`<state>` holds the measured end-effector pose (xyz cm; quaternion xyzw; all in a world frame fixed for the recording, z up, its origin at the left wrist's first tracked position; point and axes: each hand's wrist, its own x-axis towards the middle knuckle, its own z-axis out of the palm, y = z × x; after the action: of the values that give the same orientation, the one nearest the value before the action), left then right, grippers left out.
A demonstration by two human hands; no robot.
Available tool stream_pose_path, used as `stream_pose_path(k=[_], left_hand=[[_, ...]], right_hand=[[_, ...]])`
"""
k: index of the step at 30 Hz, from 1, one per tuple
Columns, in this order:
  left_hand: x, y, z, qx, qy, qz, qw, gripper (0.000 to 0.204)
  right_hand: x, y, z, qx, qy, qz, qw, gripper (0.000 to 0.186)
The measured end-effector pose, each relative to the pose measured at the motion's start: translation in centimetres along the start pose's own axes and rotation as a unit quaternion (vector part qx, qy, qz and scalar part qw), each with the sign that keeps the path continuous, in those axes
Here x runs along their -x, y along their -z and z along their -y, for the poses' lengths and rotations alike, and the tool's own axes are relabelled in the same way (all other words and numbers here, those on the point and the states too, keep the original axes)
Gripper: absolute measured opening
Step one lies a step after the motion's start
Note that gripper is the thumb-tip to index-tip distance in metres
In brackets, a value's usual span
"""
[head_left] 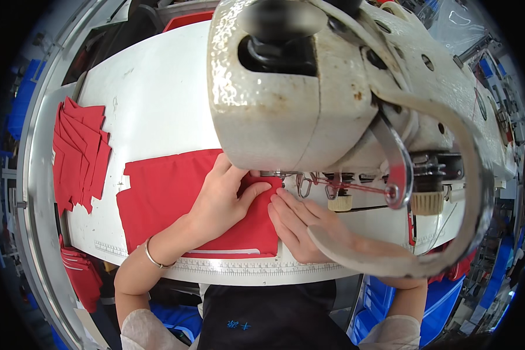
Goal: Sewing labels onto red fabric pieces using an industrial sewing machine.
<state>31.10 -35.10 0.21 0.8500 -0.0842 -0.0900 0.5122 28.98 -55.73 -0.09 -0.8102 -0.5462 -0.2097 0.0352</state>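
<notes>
A red fabric piece (163,192) lies flat on the white sewing table, its right edge running under the head of a sewing machine (274,116). My left hand (224,195) is closed on this fabric by the needle area, its thumb on top. The machine head partly hides its forefingers. Against the fabric's right edge lie the outstretched fingers of my right hand (300,224), side by side; its thumb is hidden. A white strip (221,252) shows along the fabric's near edge.
Several red cut pieces (80,154) lie fanned at the table's left end, and more red fabric (80,274) hangs below it. A measuring scale (245,269) runs along the front edge. A curved pale guard (478,192) arches over my right forearm. Blue bins (443,309) stand below right.
</notes>
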Motion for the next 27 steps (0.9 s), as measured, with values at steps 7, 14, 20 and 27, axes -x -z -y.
stream_pose_path(k=[7, 14, 20, 27], left_hand=[[0.8, 0.1, 0.0, -0.278, -0.369, -0.001, 0.887, 0.029], [0.3, 1.0, 0.9, -0.281, -0.338, 0.005, 0.898, 0.024], [-1.1, 1.2, 0.8, -0.253, -0.335, 0.026, 0.907, 0.02], [-1.4, 1.4, 0.6, -0.247, -0.339, 0.012, 0.908, 0.02]], right_hand=[[0.2, 0.2, -0.1, 0.014, -0.007, 0.013, 1.0, 0.038], [-0.2, -0.1, -1.1, 0.064, 0.028, 0.068, 0.995, 0.035], [0.3, -0.8, -2.0, 0.192, 0.081, 0.025, 0.978, 0.032], [0.0, -1.0, -1.9, 0.345, 0.09, 0.063, 0.932, 0.029]])
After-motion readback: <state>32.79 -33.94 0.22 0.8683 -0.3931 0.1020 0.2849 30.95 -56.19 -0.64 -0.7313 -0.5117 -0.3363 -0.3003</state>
